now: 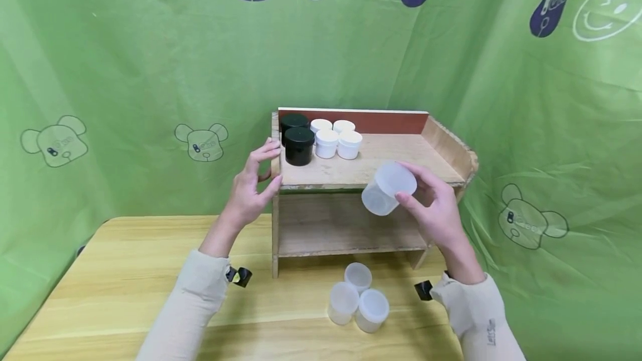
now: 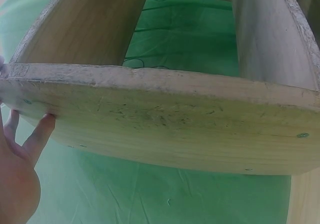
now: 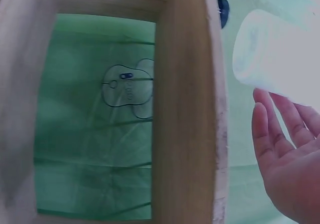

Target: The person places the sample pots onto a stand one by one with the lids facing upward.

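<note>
My right hand (image 1: 436,208) holds a frosted translucent plastic jar (image 1: 383,191) between thumb and fingers, tilted in front of the upper shelf's front edge. The same jar (image 3: 275,53) appears overexposed in the right wrist view. With its fingertips, my left hand (image 1: 249,185) touches the left side panel (image 2: 165,119) of a two-tier wooden shelf (image 1: 386,169). Two black lidded jars (image 1: 299,146) stand at the upper tier's left, one behind the other. Beside them, several small white jars (image 1: 349,145) form two rows.
Three more frosted jars (image 1: 371,310) stand clustered on the wooden table (image 1: 281,338) before the shelf. A raised side board (image 1: 451,146) bounds the upper tier on the right. The lower tier (image 1: 326,227) lies beneath it. Green printed cloth (image 1: 125,71) hangs behind and at the sides.
</note>
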Demonstrator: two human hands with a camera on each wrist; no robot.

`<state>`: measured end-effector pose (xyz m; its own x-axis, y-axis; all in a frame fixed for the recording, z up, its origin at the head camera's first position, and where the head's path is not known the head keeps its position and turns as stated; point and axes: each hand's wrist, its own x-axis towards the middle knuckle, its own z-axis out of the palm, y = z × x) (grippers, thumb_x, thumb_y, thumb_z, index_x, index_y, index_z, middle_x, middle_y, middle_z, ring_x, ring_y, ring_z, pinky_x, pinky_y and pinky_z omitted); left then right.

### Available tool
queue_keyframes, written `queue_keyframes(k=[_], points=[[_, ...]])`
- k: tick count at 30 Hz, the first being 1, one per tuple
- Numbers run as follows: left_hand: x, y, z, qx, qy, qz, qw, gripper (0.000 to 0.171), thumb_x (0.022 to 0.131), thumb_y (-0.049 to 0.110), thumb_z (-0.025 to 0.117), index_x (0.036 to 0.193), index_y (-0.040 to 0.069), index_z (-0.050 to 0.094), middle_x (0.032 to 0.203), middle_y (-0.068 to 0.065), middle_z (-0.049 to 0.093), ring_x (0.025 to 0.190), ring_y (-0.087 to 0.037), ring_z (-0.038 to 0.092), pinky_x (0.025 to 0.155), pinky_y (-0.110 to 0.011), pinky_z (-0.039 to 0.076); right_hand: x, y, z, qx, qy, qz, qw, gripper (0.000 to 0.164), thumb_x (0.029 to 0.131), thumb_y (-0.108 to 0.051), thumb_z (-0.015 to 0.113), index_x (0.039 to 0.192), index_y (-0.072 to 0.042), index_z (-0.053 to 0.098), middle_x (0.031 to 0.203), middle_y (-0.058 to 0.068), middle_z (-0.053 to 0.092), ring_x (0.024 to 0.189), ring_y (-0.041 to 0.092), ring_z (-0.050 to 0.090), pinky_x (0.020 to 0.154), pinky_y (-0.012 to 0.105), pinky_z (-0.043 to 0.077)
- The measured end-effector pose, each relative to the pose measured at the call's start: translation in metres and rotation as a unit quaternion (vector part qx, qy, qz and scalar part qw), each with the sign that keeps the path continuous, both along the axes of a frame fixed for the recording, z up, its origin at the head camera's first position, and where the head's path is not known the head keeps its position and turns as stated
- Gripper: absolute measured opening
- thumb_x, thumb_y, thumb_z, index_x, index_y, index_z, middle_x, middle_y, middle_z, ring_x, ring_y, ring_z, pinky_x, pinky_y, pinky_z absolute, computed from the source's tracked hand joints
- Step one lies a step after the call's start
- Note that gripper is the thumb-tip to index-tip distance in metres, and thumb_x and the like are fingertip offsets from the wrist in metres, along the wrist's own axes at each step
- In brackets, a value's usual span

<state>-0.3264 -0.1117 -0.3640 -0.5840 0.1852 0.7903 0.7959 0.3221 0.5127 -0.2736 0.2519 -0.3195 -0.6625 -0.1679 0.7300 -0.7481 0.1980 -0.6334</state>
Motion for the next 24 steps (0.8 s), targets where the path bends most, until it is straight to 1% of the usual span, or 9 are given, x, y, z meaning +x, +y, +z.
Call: queue_keyframes(k=[2,6,9,13,18,24], points=[[0.0,0.001,0.0,0.001,0.0,0.001,1.0,0.055,0.097,0.014,0.063,0.149,0.018,0.044,0.167,0.001,0.037,0.157,-0.019,0.029,0.108,-0.052,0.055,-0.002,0.0,0.005,-0.005,-0.005,-0.011,1.0,0.051,0.086,0.012,0.067,0.136,0.009,0.06,0.121,-0.004,0.073,0.104,0.009,0.068,0.088,0.015,0.056],[-0.001,0.001,-0.001,0.002,0.003,0.003,1.0,0.055,0.097,0.014,0.063,0.148,0.017,0.044,0.165,0.001,0.039,0.158,-0.019,0.028,0.109,-0.05,0.054,-0.009,0.0,0.014,-0.003,-0.015,-0.047,0.999,0.049,0.088,0.01,0.066,0.137,0.007,0.06,0.117,-0.008,0.071,0.103,0.006,0.068,0.087,0.015,0.057],[-0.001,0.002,-0.001,0.0,0.006,0.002,1.0,0.055,0.097,0.014,0.063,0.148,0.017,0.044,0.165,0.001,0.039,0.158,-0.019,0.028,0.109,-0.051,0.054,-0.015,0.0,0.019,0.003,-0.017,-0.077,0.997,0.046,0.09,0.006,0.068,0.136,0.005,0.062,0.113,-0.011,0.07,0.1,0.005,0.068,0.085,0.014,0.057],[-0.002,0.001,0.0,-0.001,0.008,0.0,1.0,0.055,0.097,0.015,0.063,0.149,0.017,0.044,0.166,0.0,0.039,0.158,-0.019,0.028,0.109,-0.051,0.054,-0.025,-0.001,0.026,0.014,-0.026,-0.117,0.993,0.044,0.093,-0.004,0.072,0.137,0.0,0.064,0.11,-0.015,0.068,0.096,0.004,0.065,0.082,0.013,0.055],[-0.002,0.001,0.0,-0.003,0.007,0.002,1.0,0.055,0.097,0.015,0.063,0.149,0.018,0.044,0.166,0.0,0.039,0.158,-0.019,0.028,0.11,-0.051,0.054,-0.04,-0.003,0.036,0.015,-0.048,-0.156,0.986,0.048,0.094,-0.019,0.075,0.139,-0.006,0.063,0.106,-0.016,0.067,0.093,0.005,0.063,0.083,0.013,0.054],[-0.001,0.002,0.0,0.0,0.004,-0.001,1.0,0.055,0.097,0.014,0.063,0.149,0.018,0.044,0.166,0.002,0.037,0.158,-0.018,0.028,0.108,-0.056,0.054,-0.06,-0.005,0.049,0.014,-0.057,-0.183,0.981,0.05,0.094,-0.025,0.076,0.139,-0.008,0.064,0.103,-0.018,0.064,0.091,0.004,0.061,0.079,0.012,0.054]])
